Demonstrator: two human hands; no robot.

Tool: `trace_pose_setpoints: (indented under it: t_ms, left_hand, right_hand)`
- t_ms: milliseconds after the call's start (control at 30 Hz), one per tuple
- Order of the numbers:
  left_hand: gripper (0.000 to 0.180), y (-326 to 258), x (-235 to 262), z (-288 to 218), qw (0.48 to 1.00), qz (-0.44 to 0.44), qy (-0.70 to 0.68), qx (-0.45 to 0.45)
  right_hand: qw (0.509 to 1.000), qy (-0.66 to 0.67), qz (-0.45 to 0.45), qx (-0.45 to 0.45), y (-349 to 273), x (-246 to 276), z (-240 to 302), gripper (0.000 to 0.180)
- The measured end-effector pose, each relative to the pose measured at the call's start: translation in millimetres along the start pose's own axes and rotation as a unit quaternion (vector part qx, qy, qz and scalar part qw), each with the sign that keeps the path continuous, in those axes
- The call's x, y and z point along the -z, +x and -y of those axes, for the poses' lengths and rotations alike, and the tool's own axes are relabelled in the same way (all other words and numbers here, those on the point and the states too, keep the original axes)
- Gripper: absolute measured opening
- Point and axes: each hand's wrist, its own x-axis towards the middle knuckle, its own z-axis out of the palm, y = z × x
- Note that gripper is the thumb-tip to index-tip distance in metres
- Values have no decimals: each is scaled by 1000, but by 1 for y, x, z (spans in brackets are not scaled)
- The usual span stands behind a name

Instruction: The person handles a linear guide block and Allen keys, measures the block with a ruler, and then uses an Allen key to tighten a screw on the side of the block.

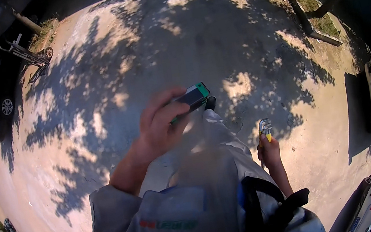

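We're gripping a small dark box with green end (191, 98) in left hand (161, 127), looking light, rigid; right hand (269, 150) clutching a ring of metal keys (264, 127) by yellow tag.

Device (191, 98) in left hand (161, 129), tool (264, 129) in right hand (269, 150), cars at both sides

In my left hand (161, 129) I hold a small dark box-shaped gadget (191, 98) with a green end. It sits up in front of my chest, tilted, with the green end pointing up and to the right. My fingers wrap over its near end. In my right hand (270, 150) I hold shiny metal tools (264, 126) with a bit of yellow. They stick straight up from my fist, down by my side.
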Motion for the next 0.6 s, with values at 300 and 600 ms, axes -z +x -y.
trace_pose_setpoints:
  t_ms: [300,600]
  left_hand:
    - [52,182,2,257,986,-48,-57,147]
    - [59,350,-17,558,891,-221,-271,288]
  right_hand:
    - [995,-58,75,38,280,-140,246,38]
    - [972,-150,163,81,577,-307,519,30]
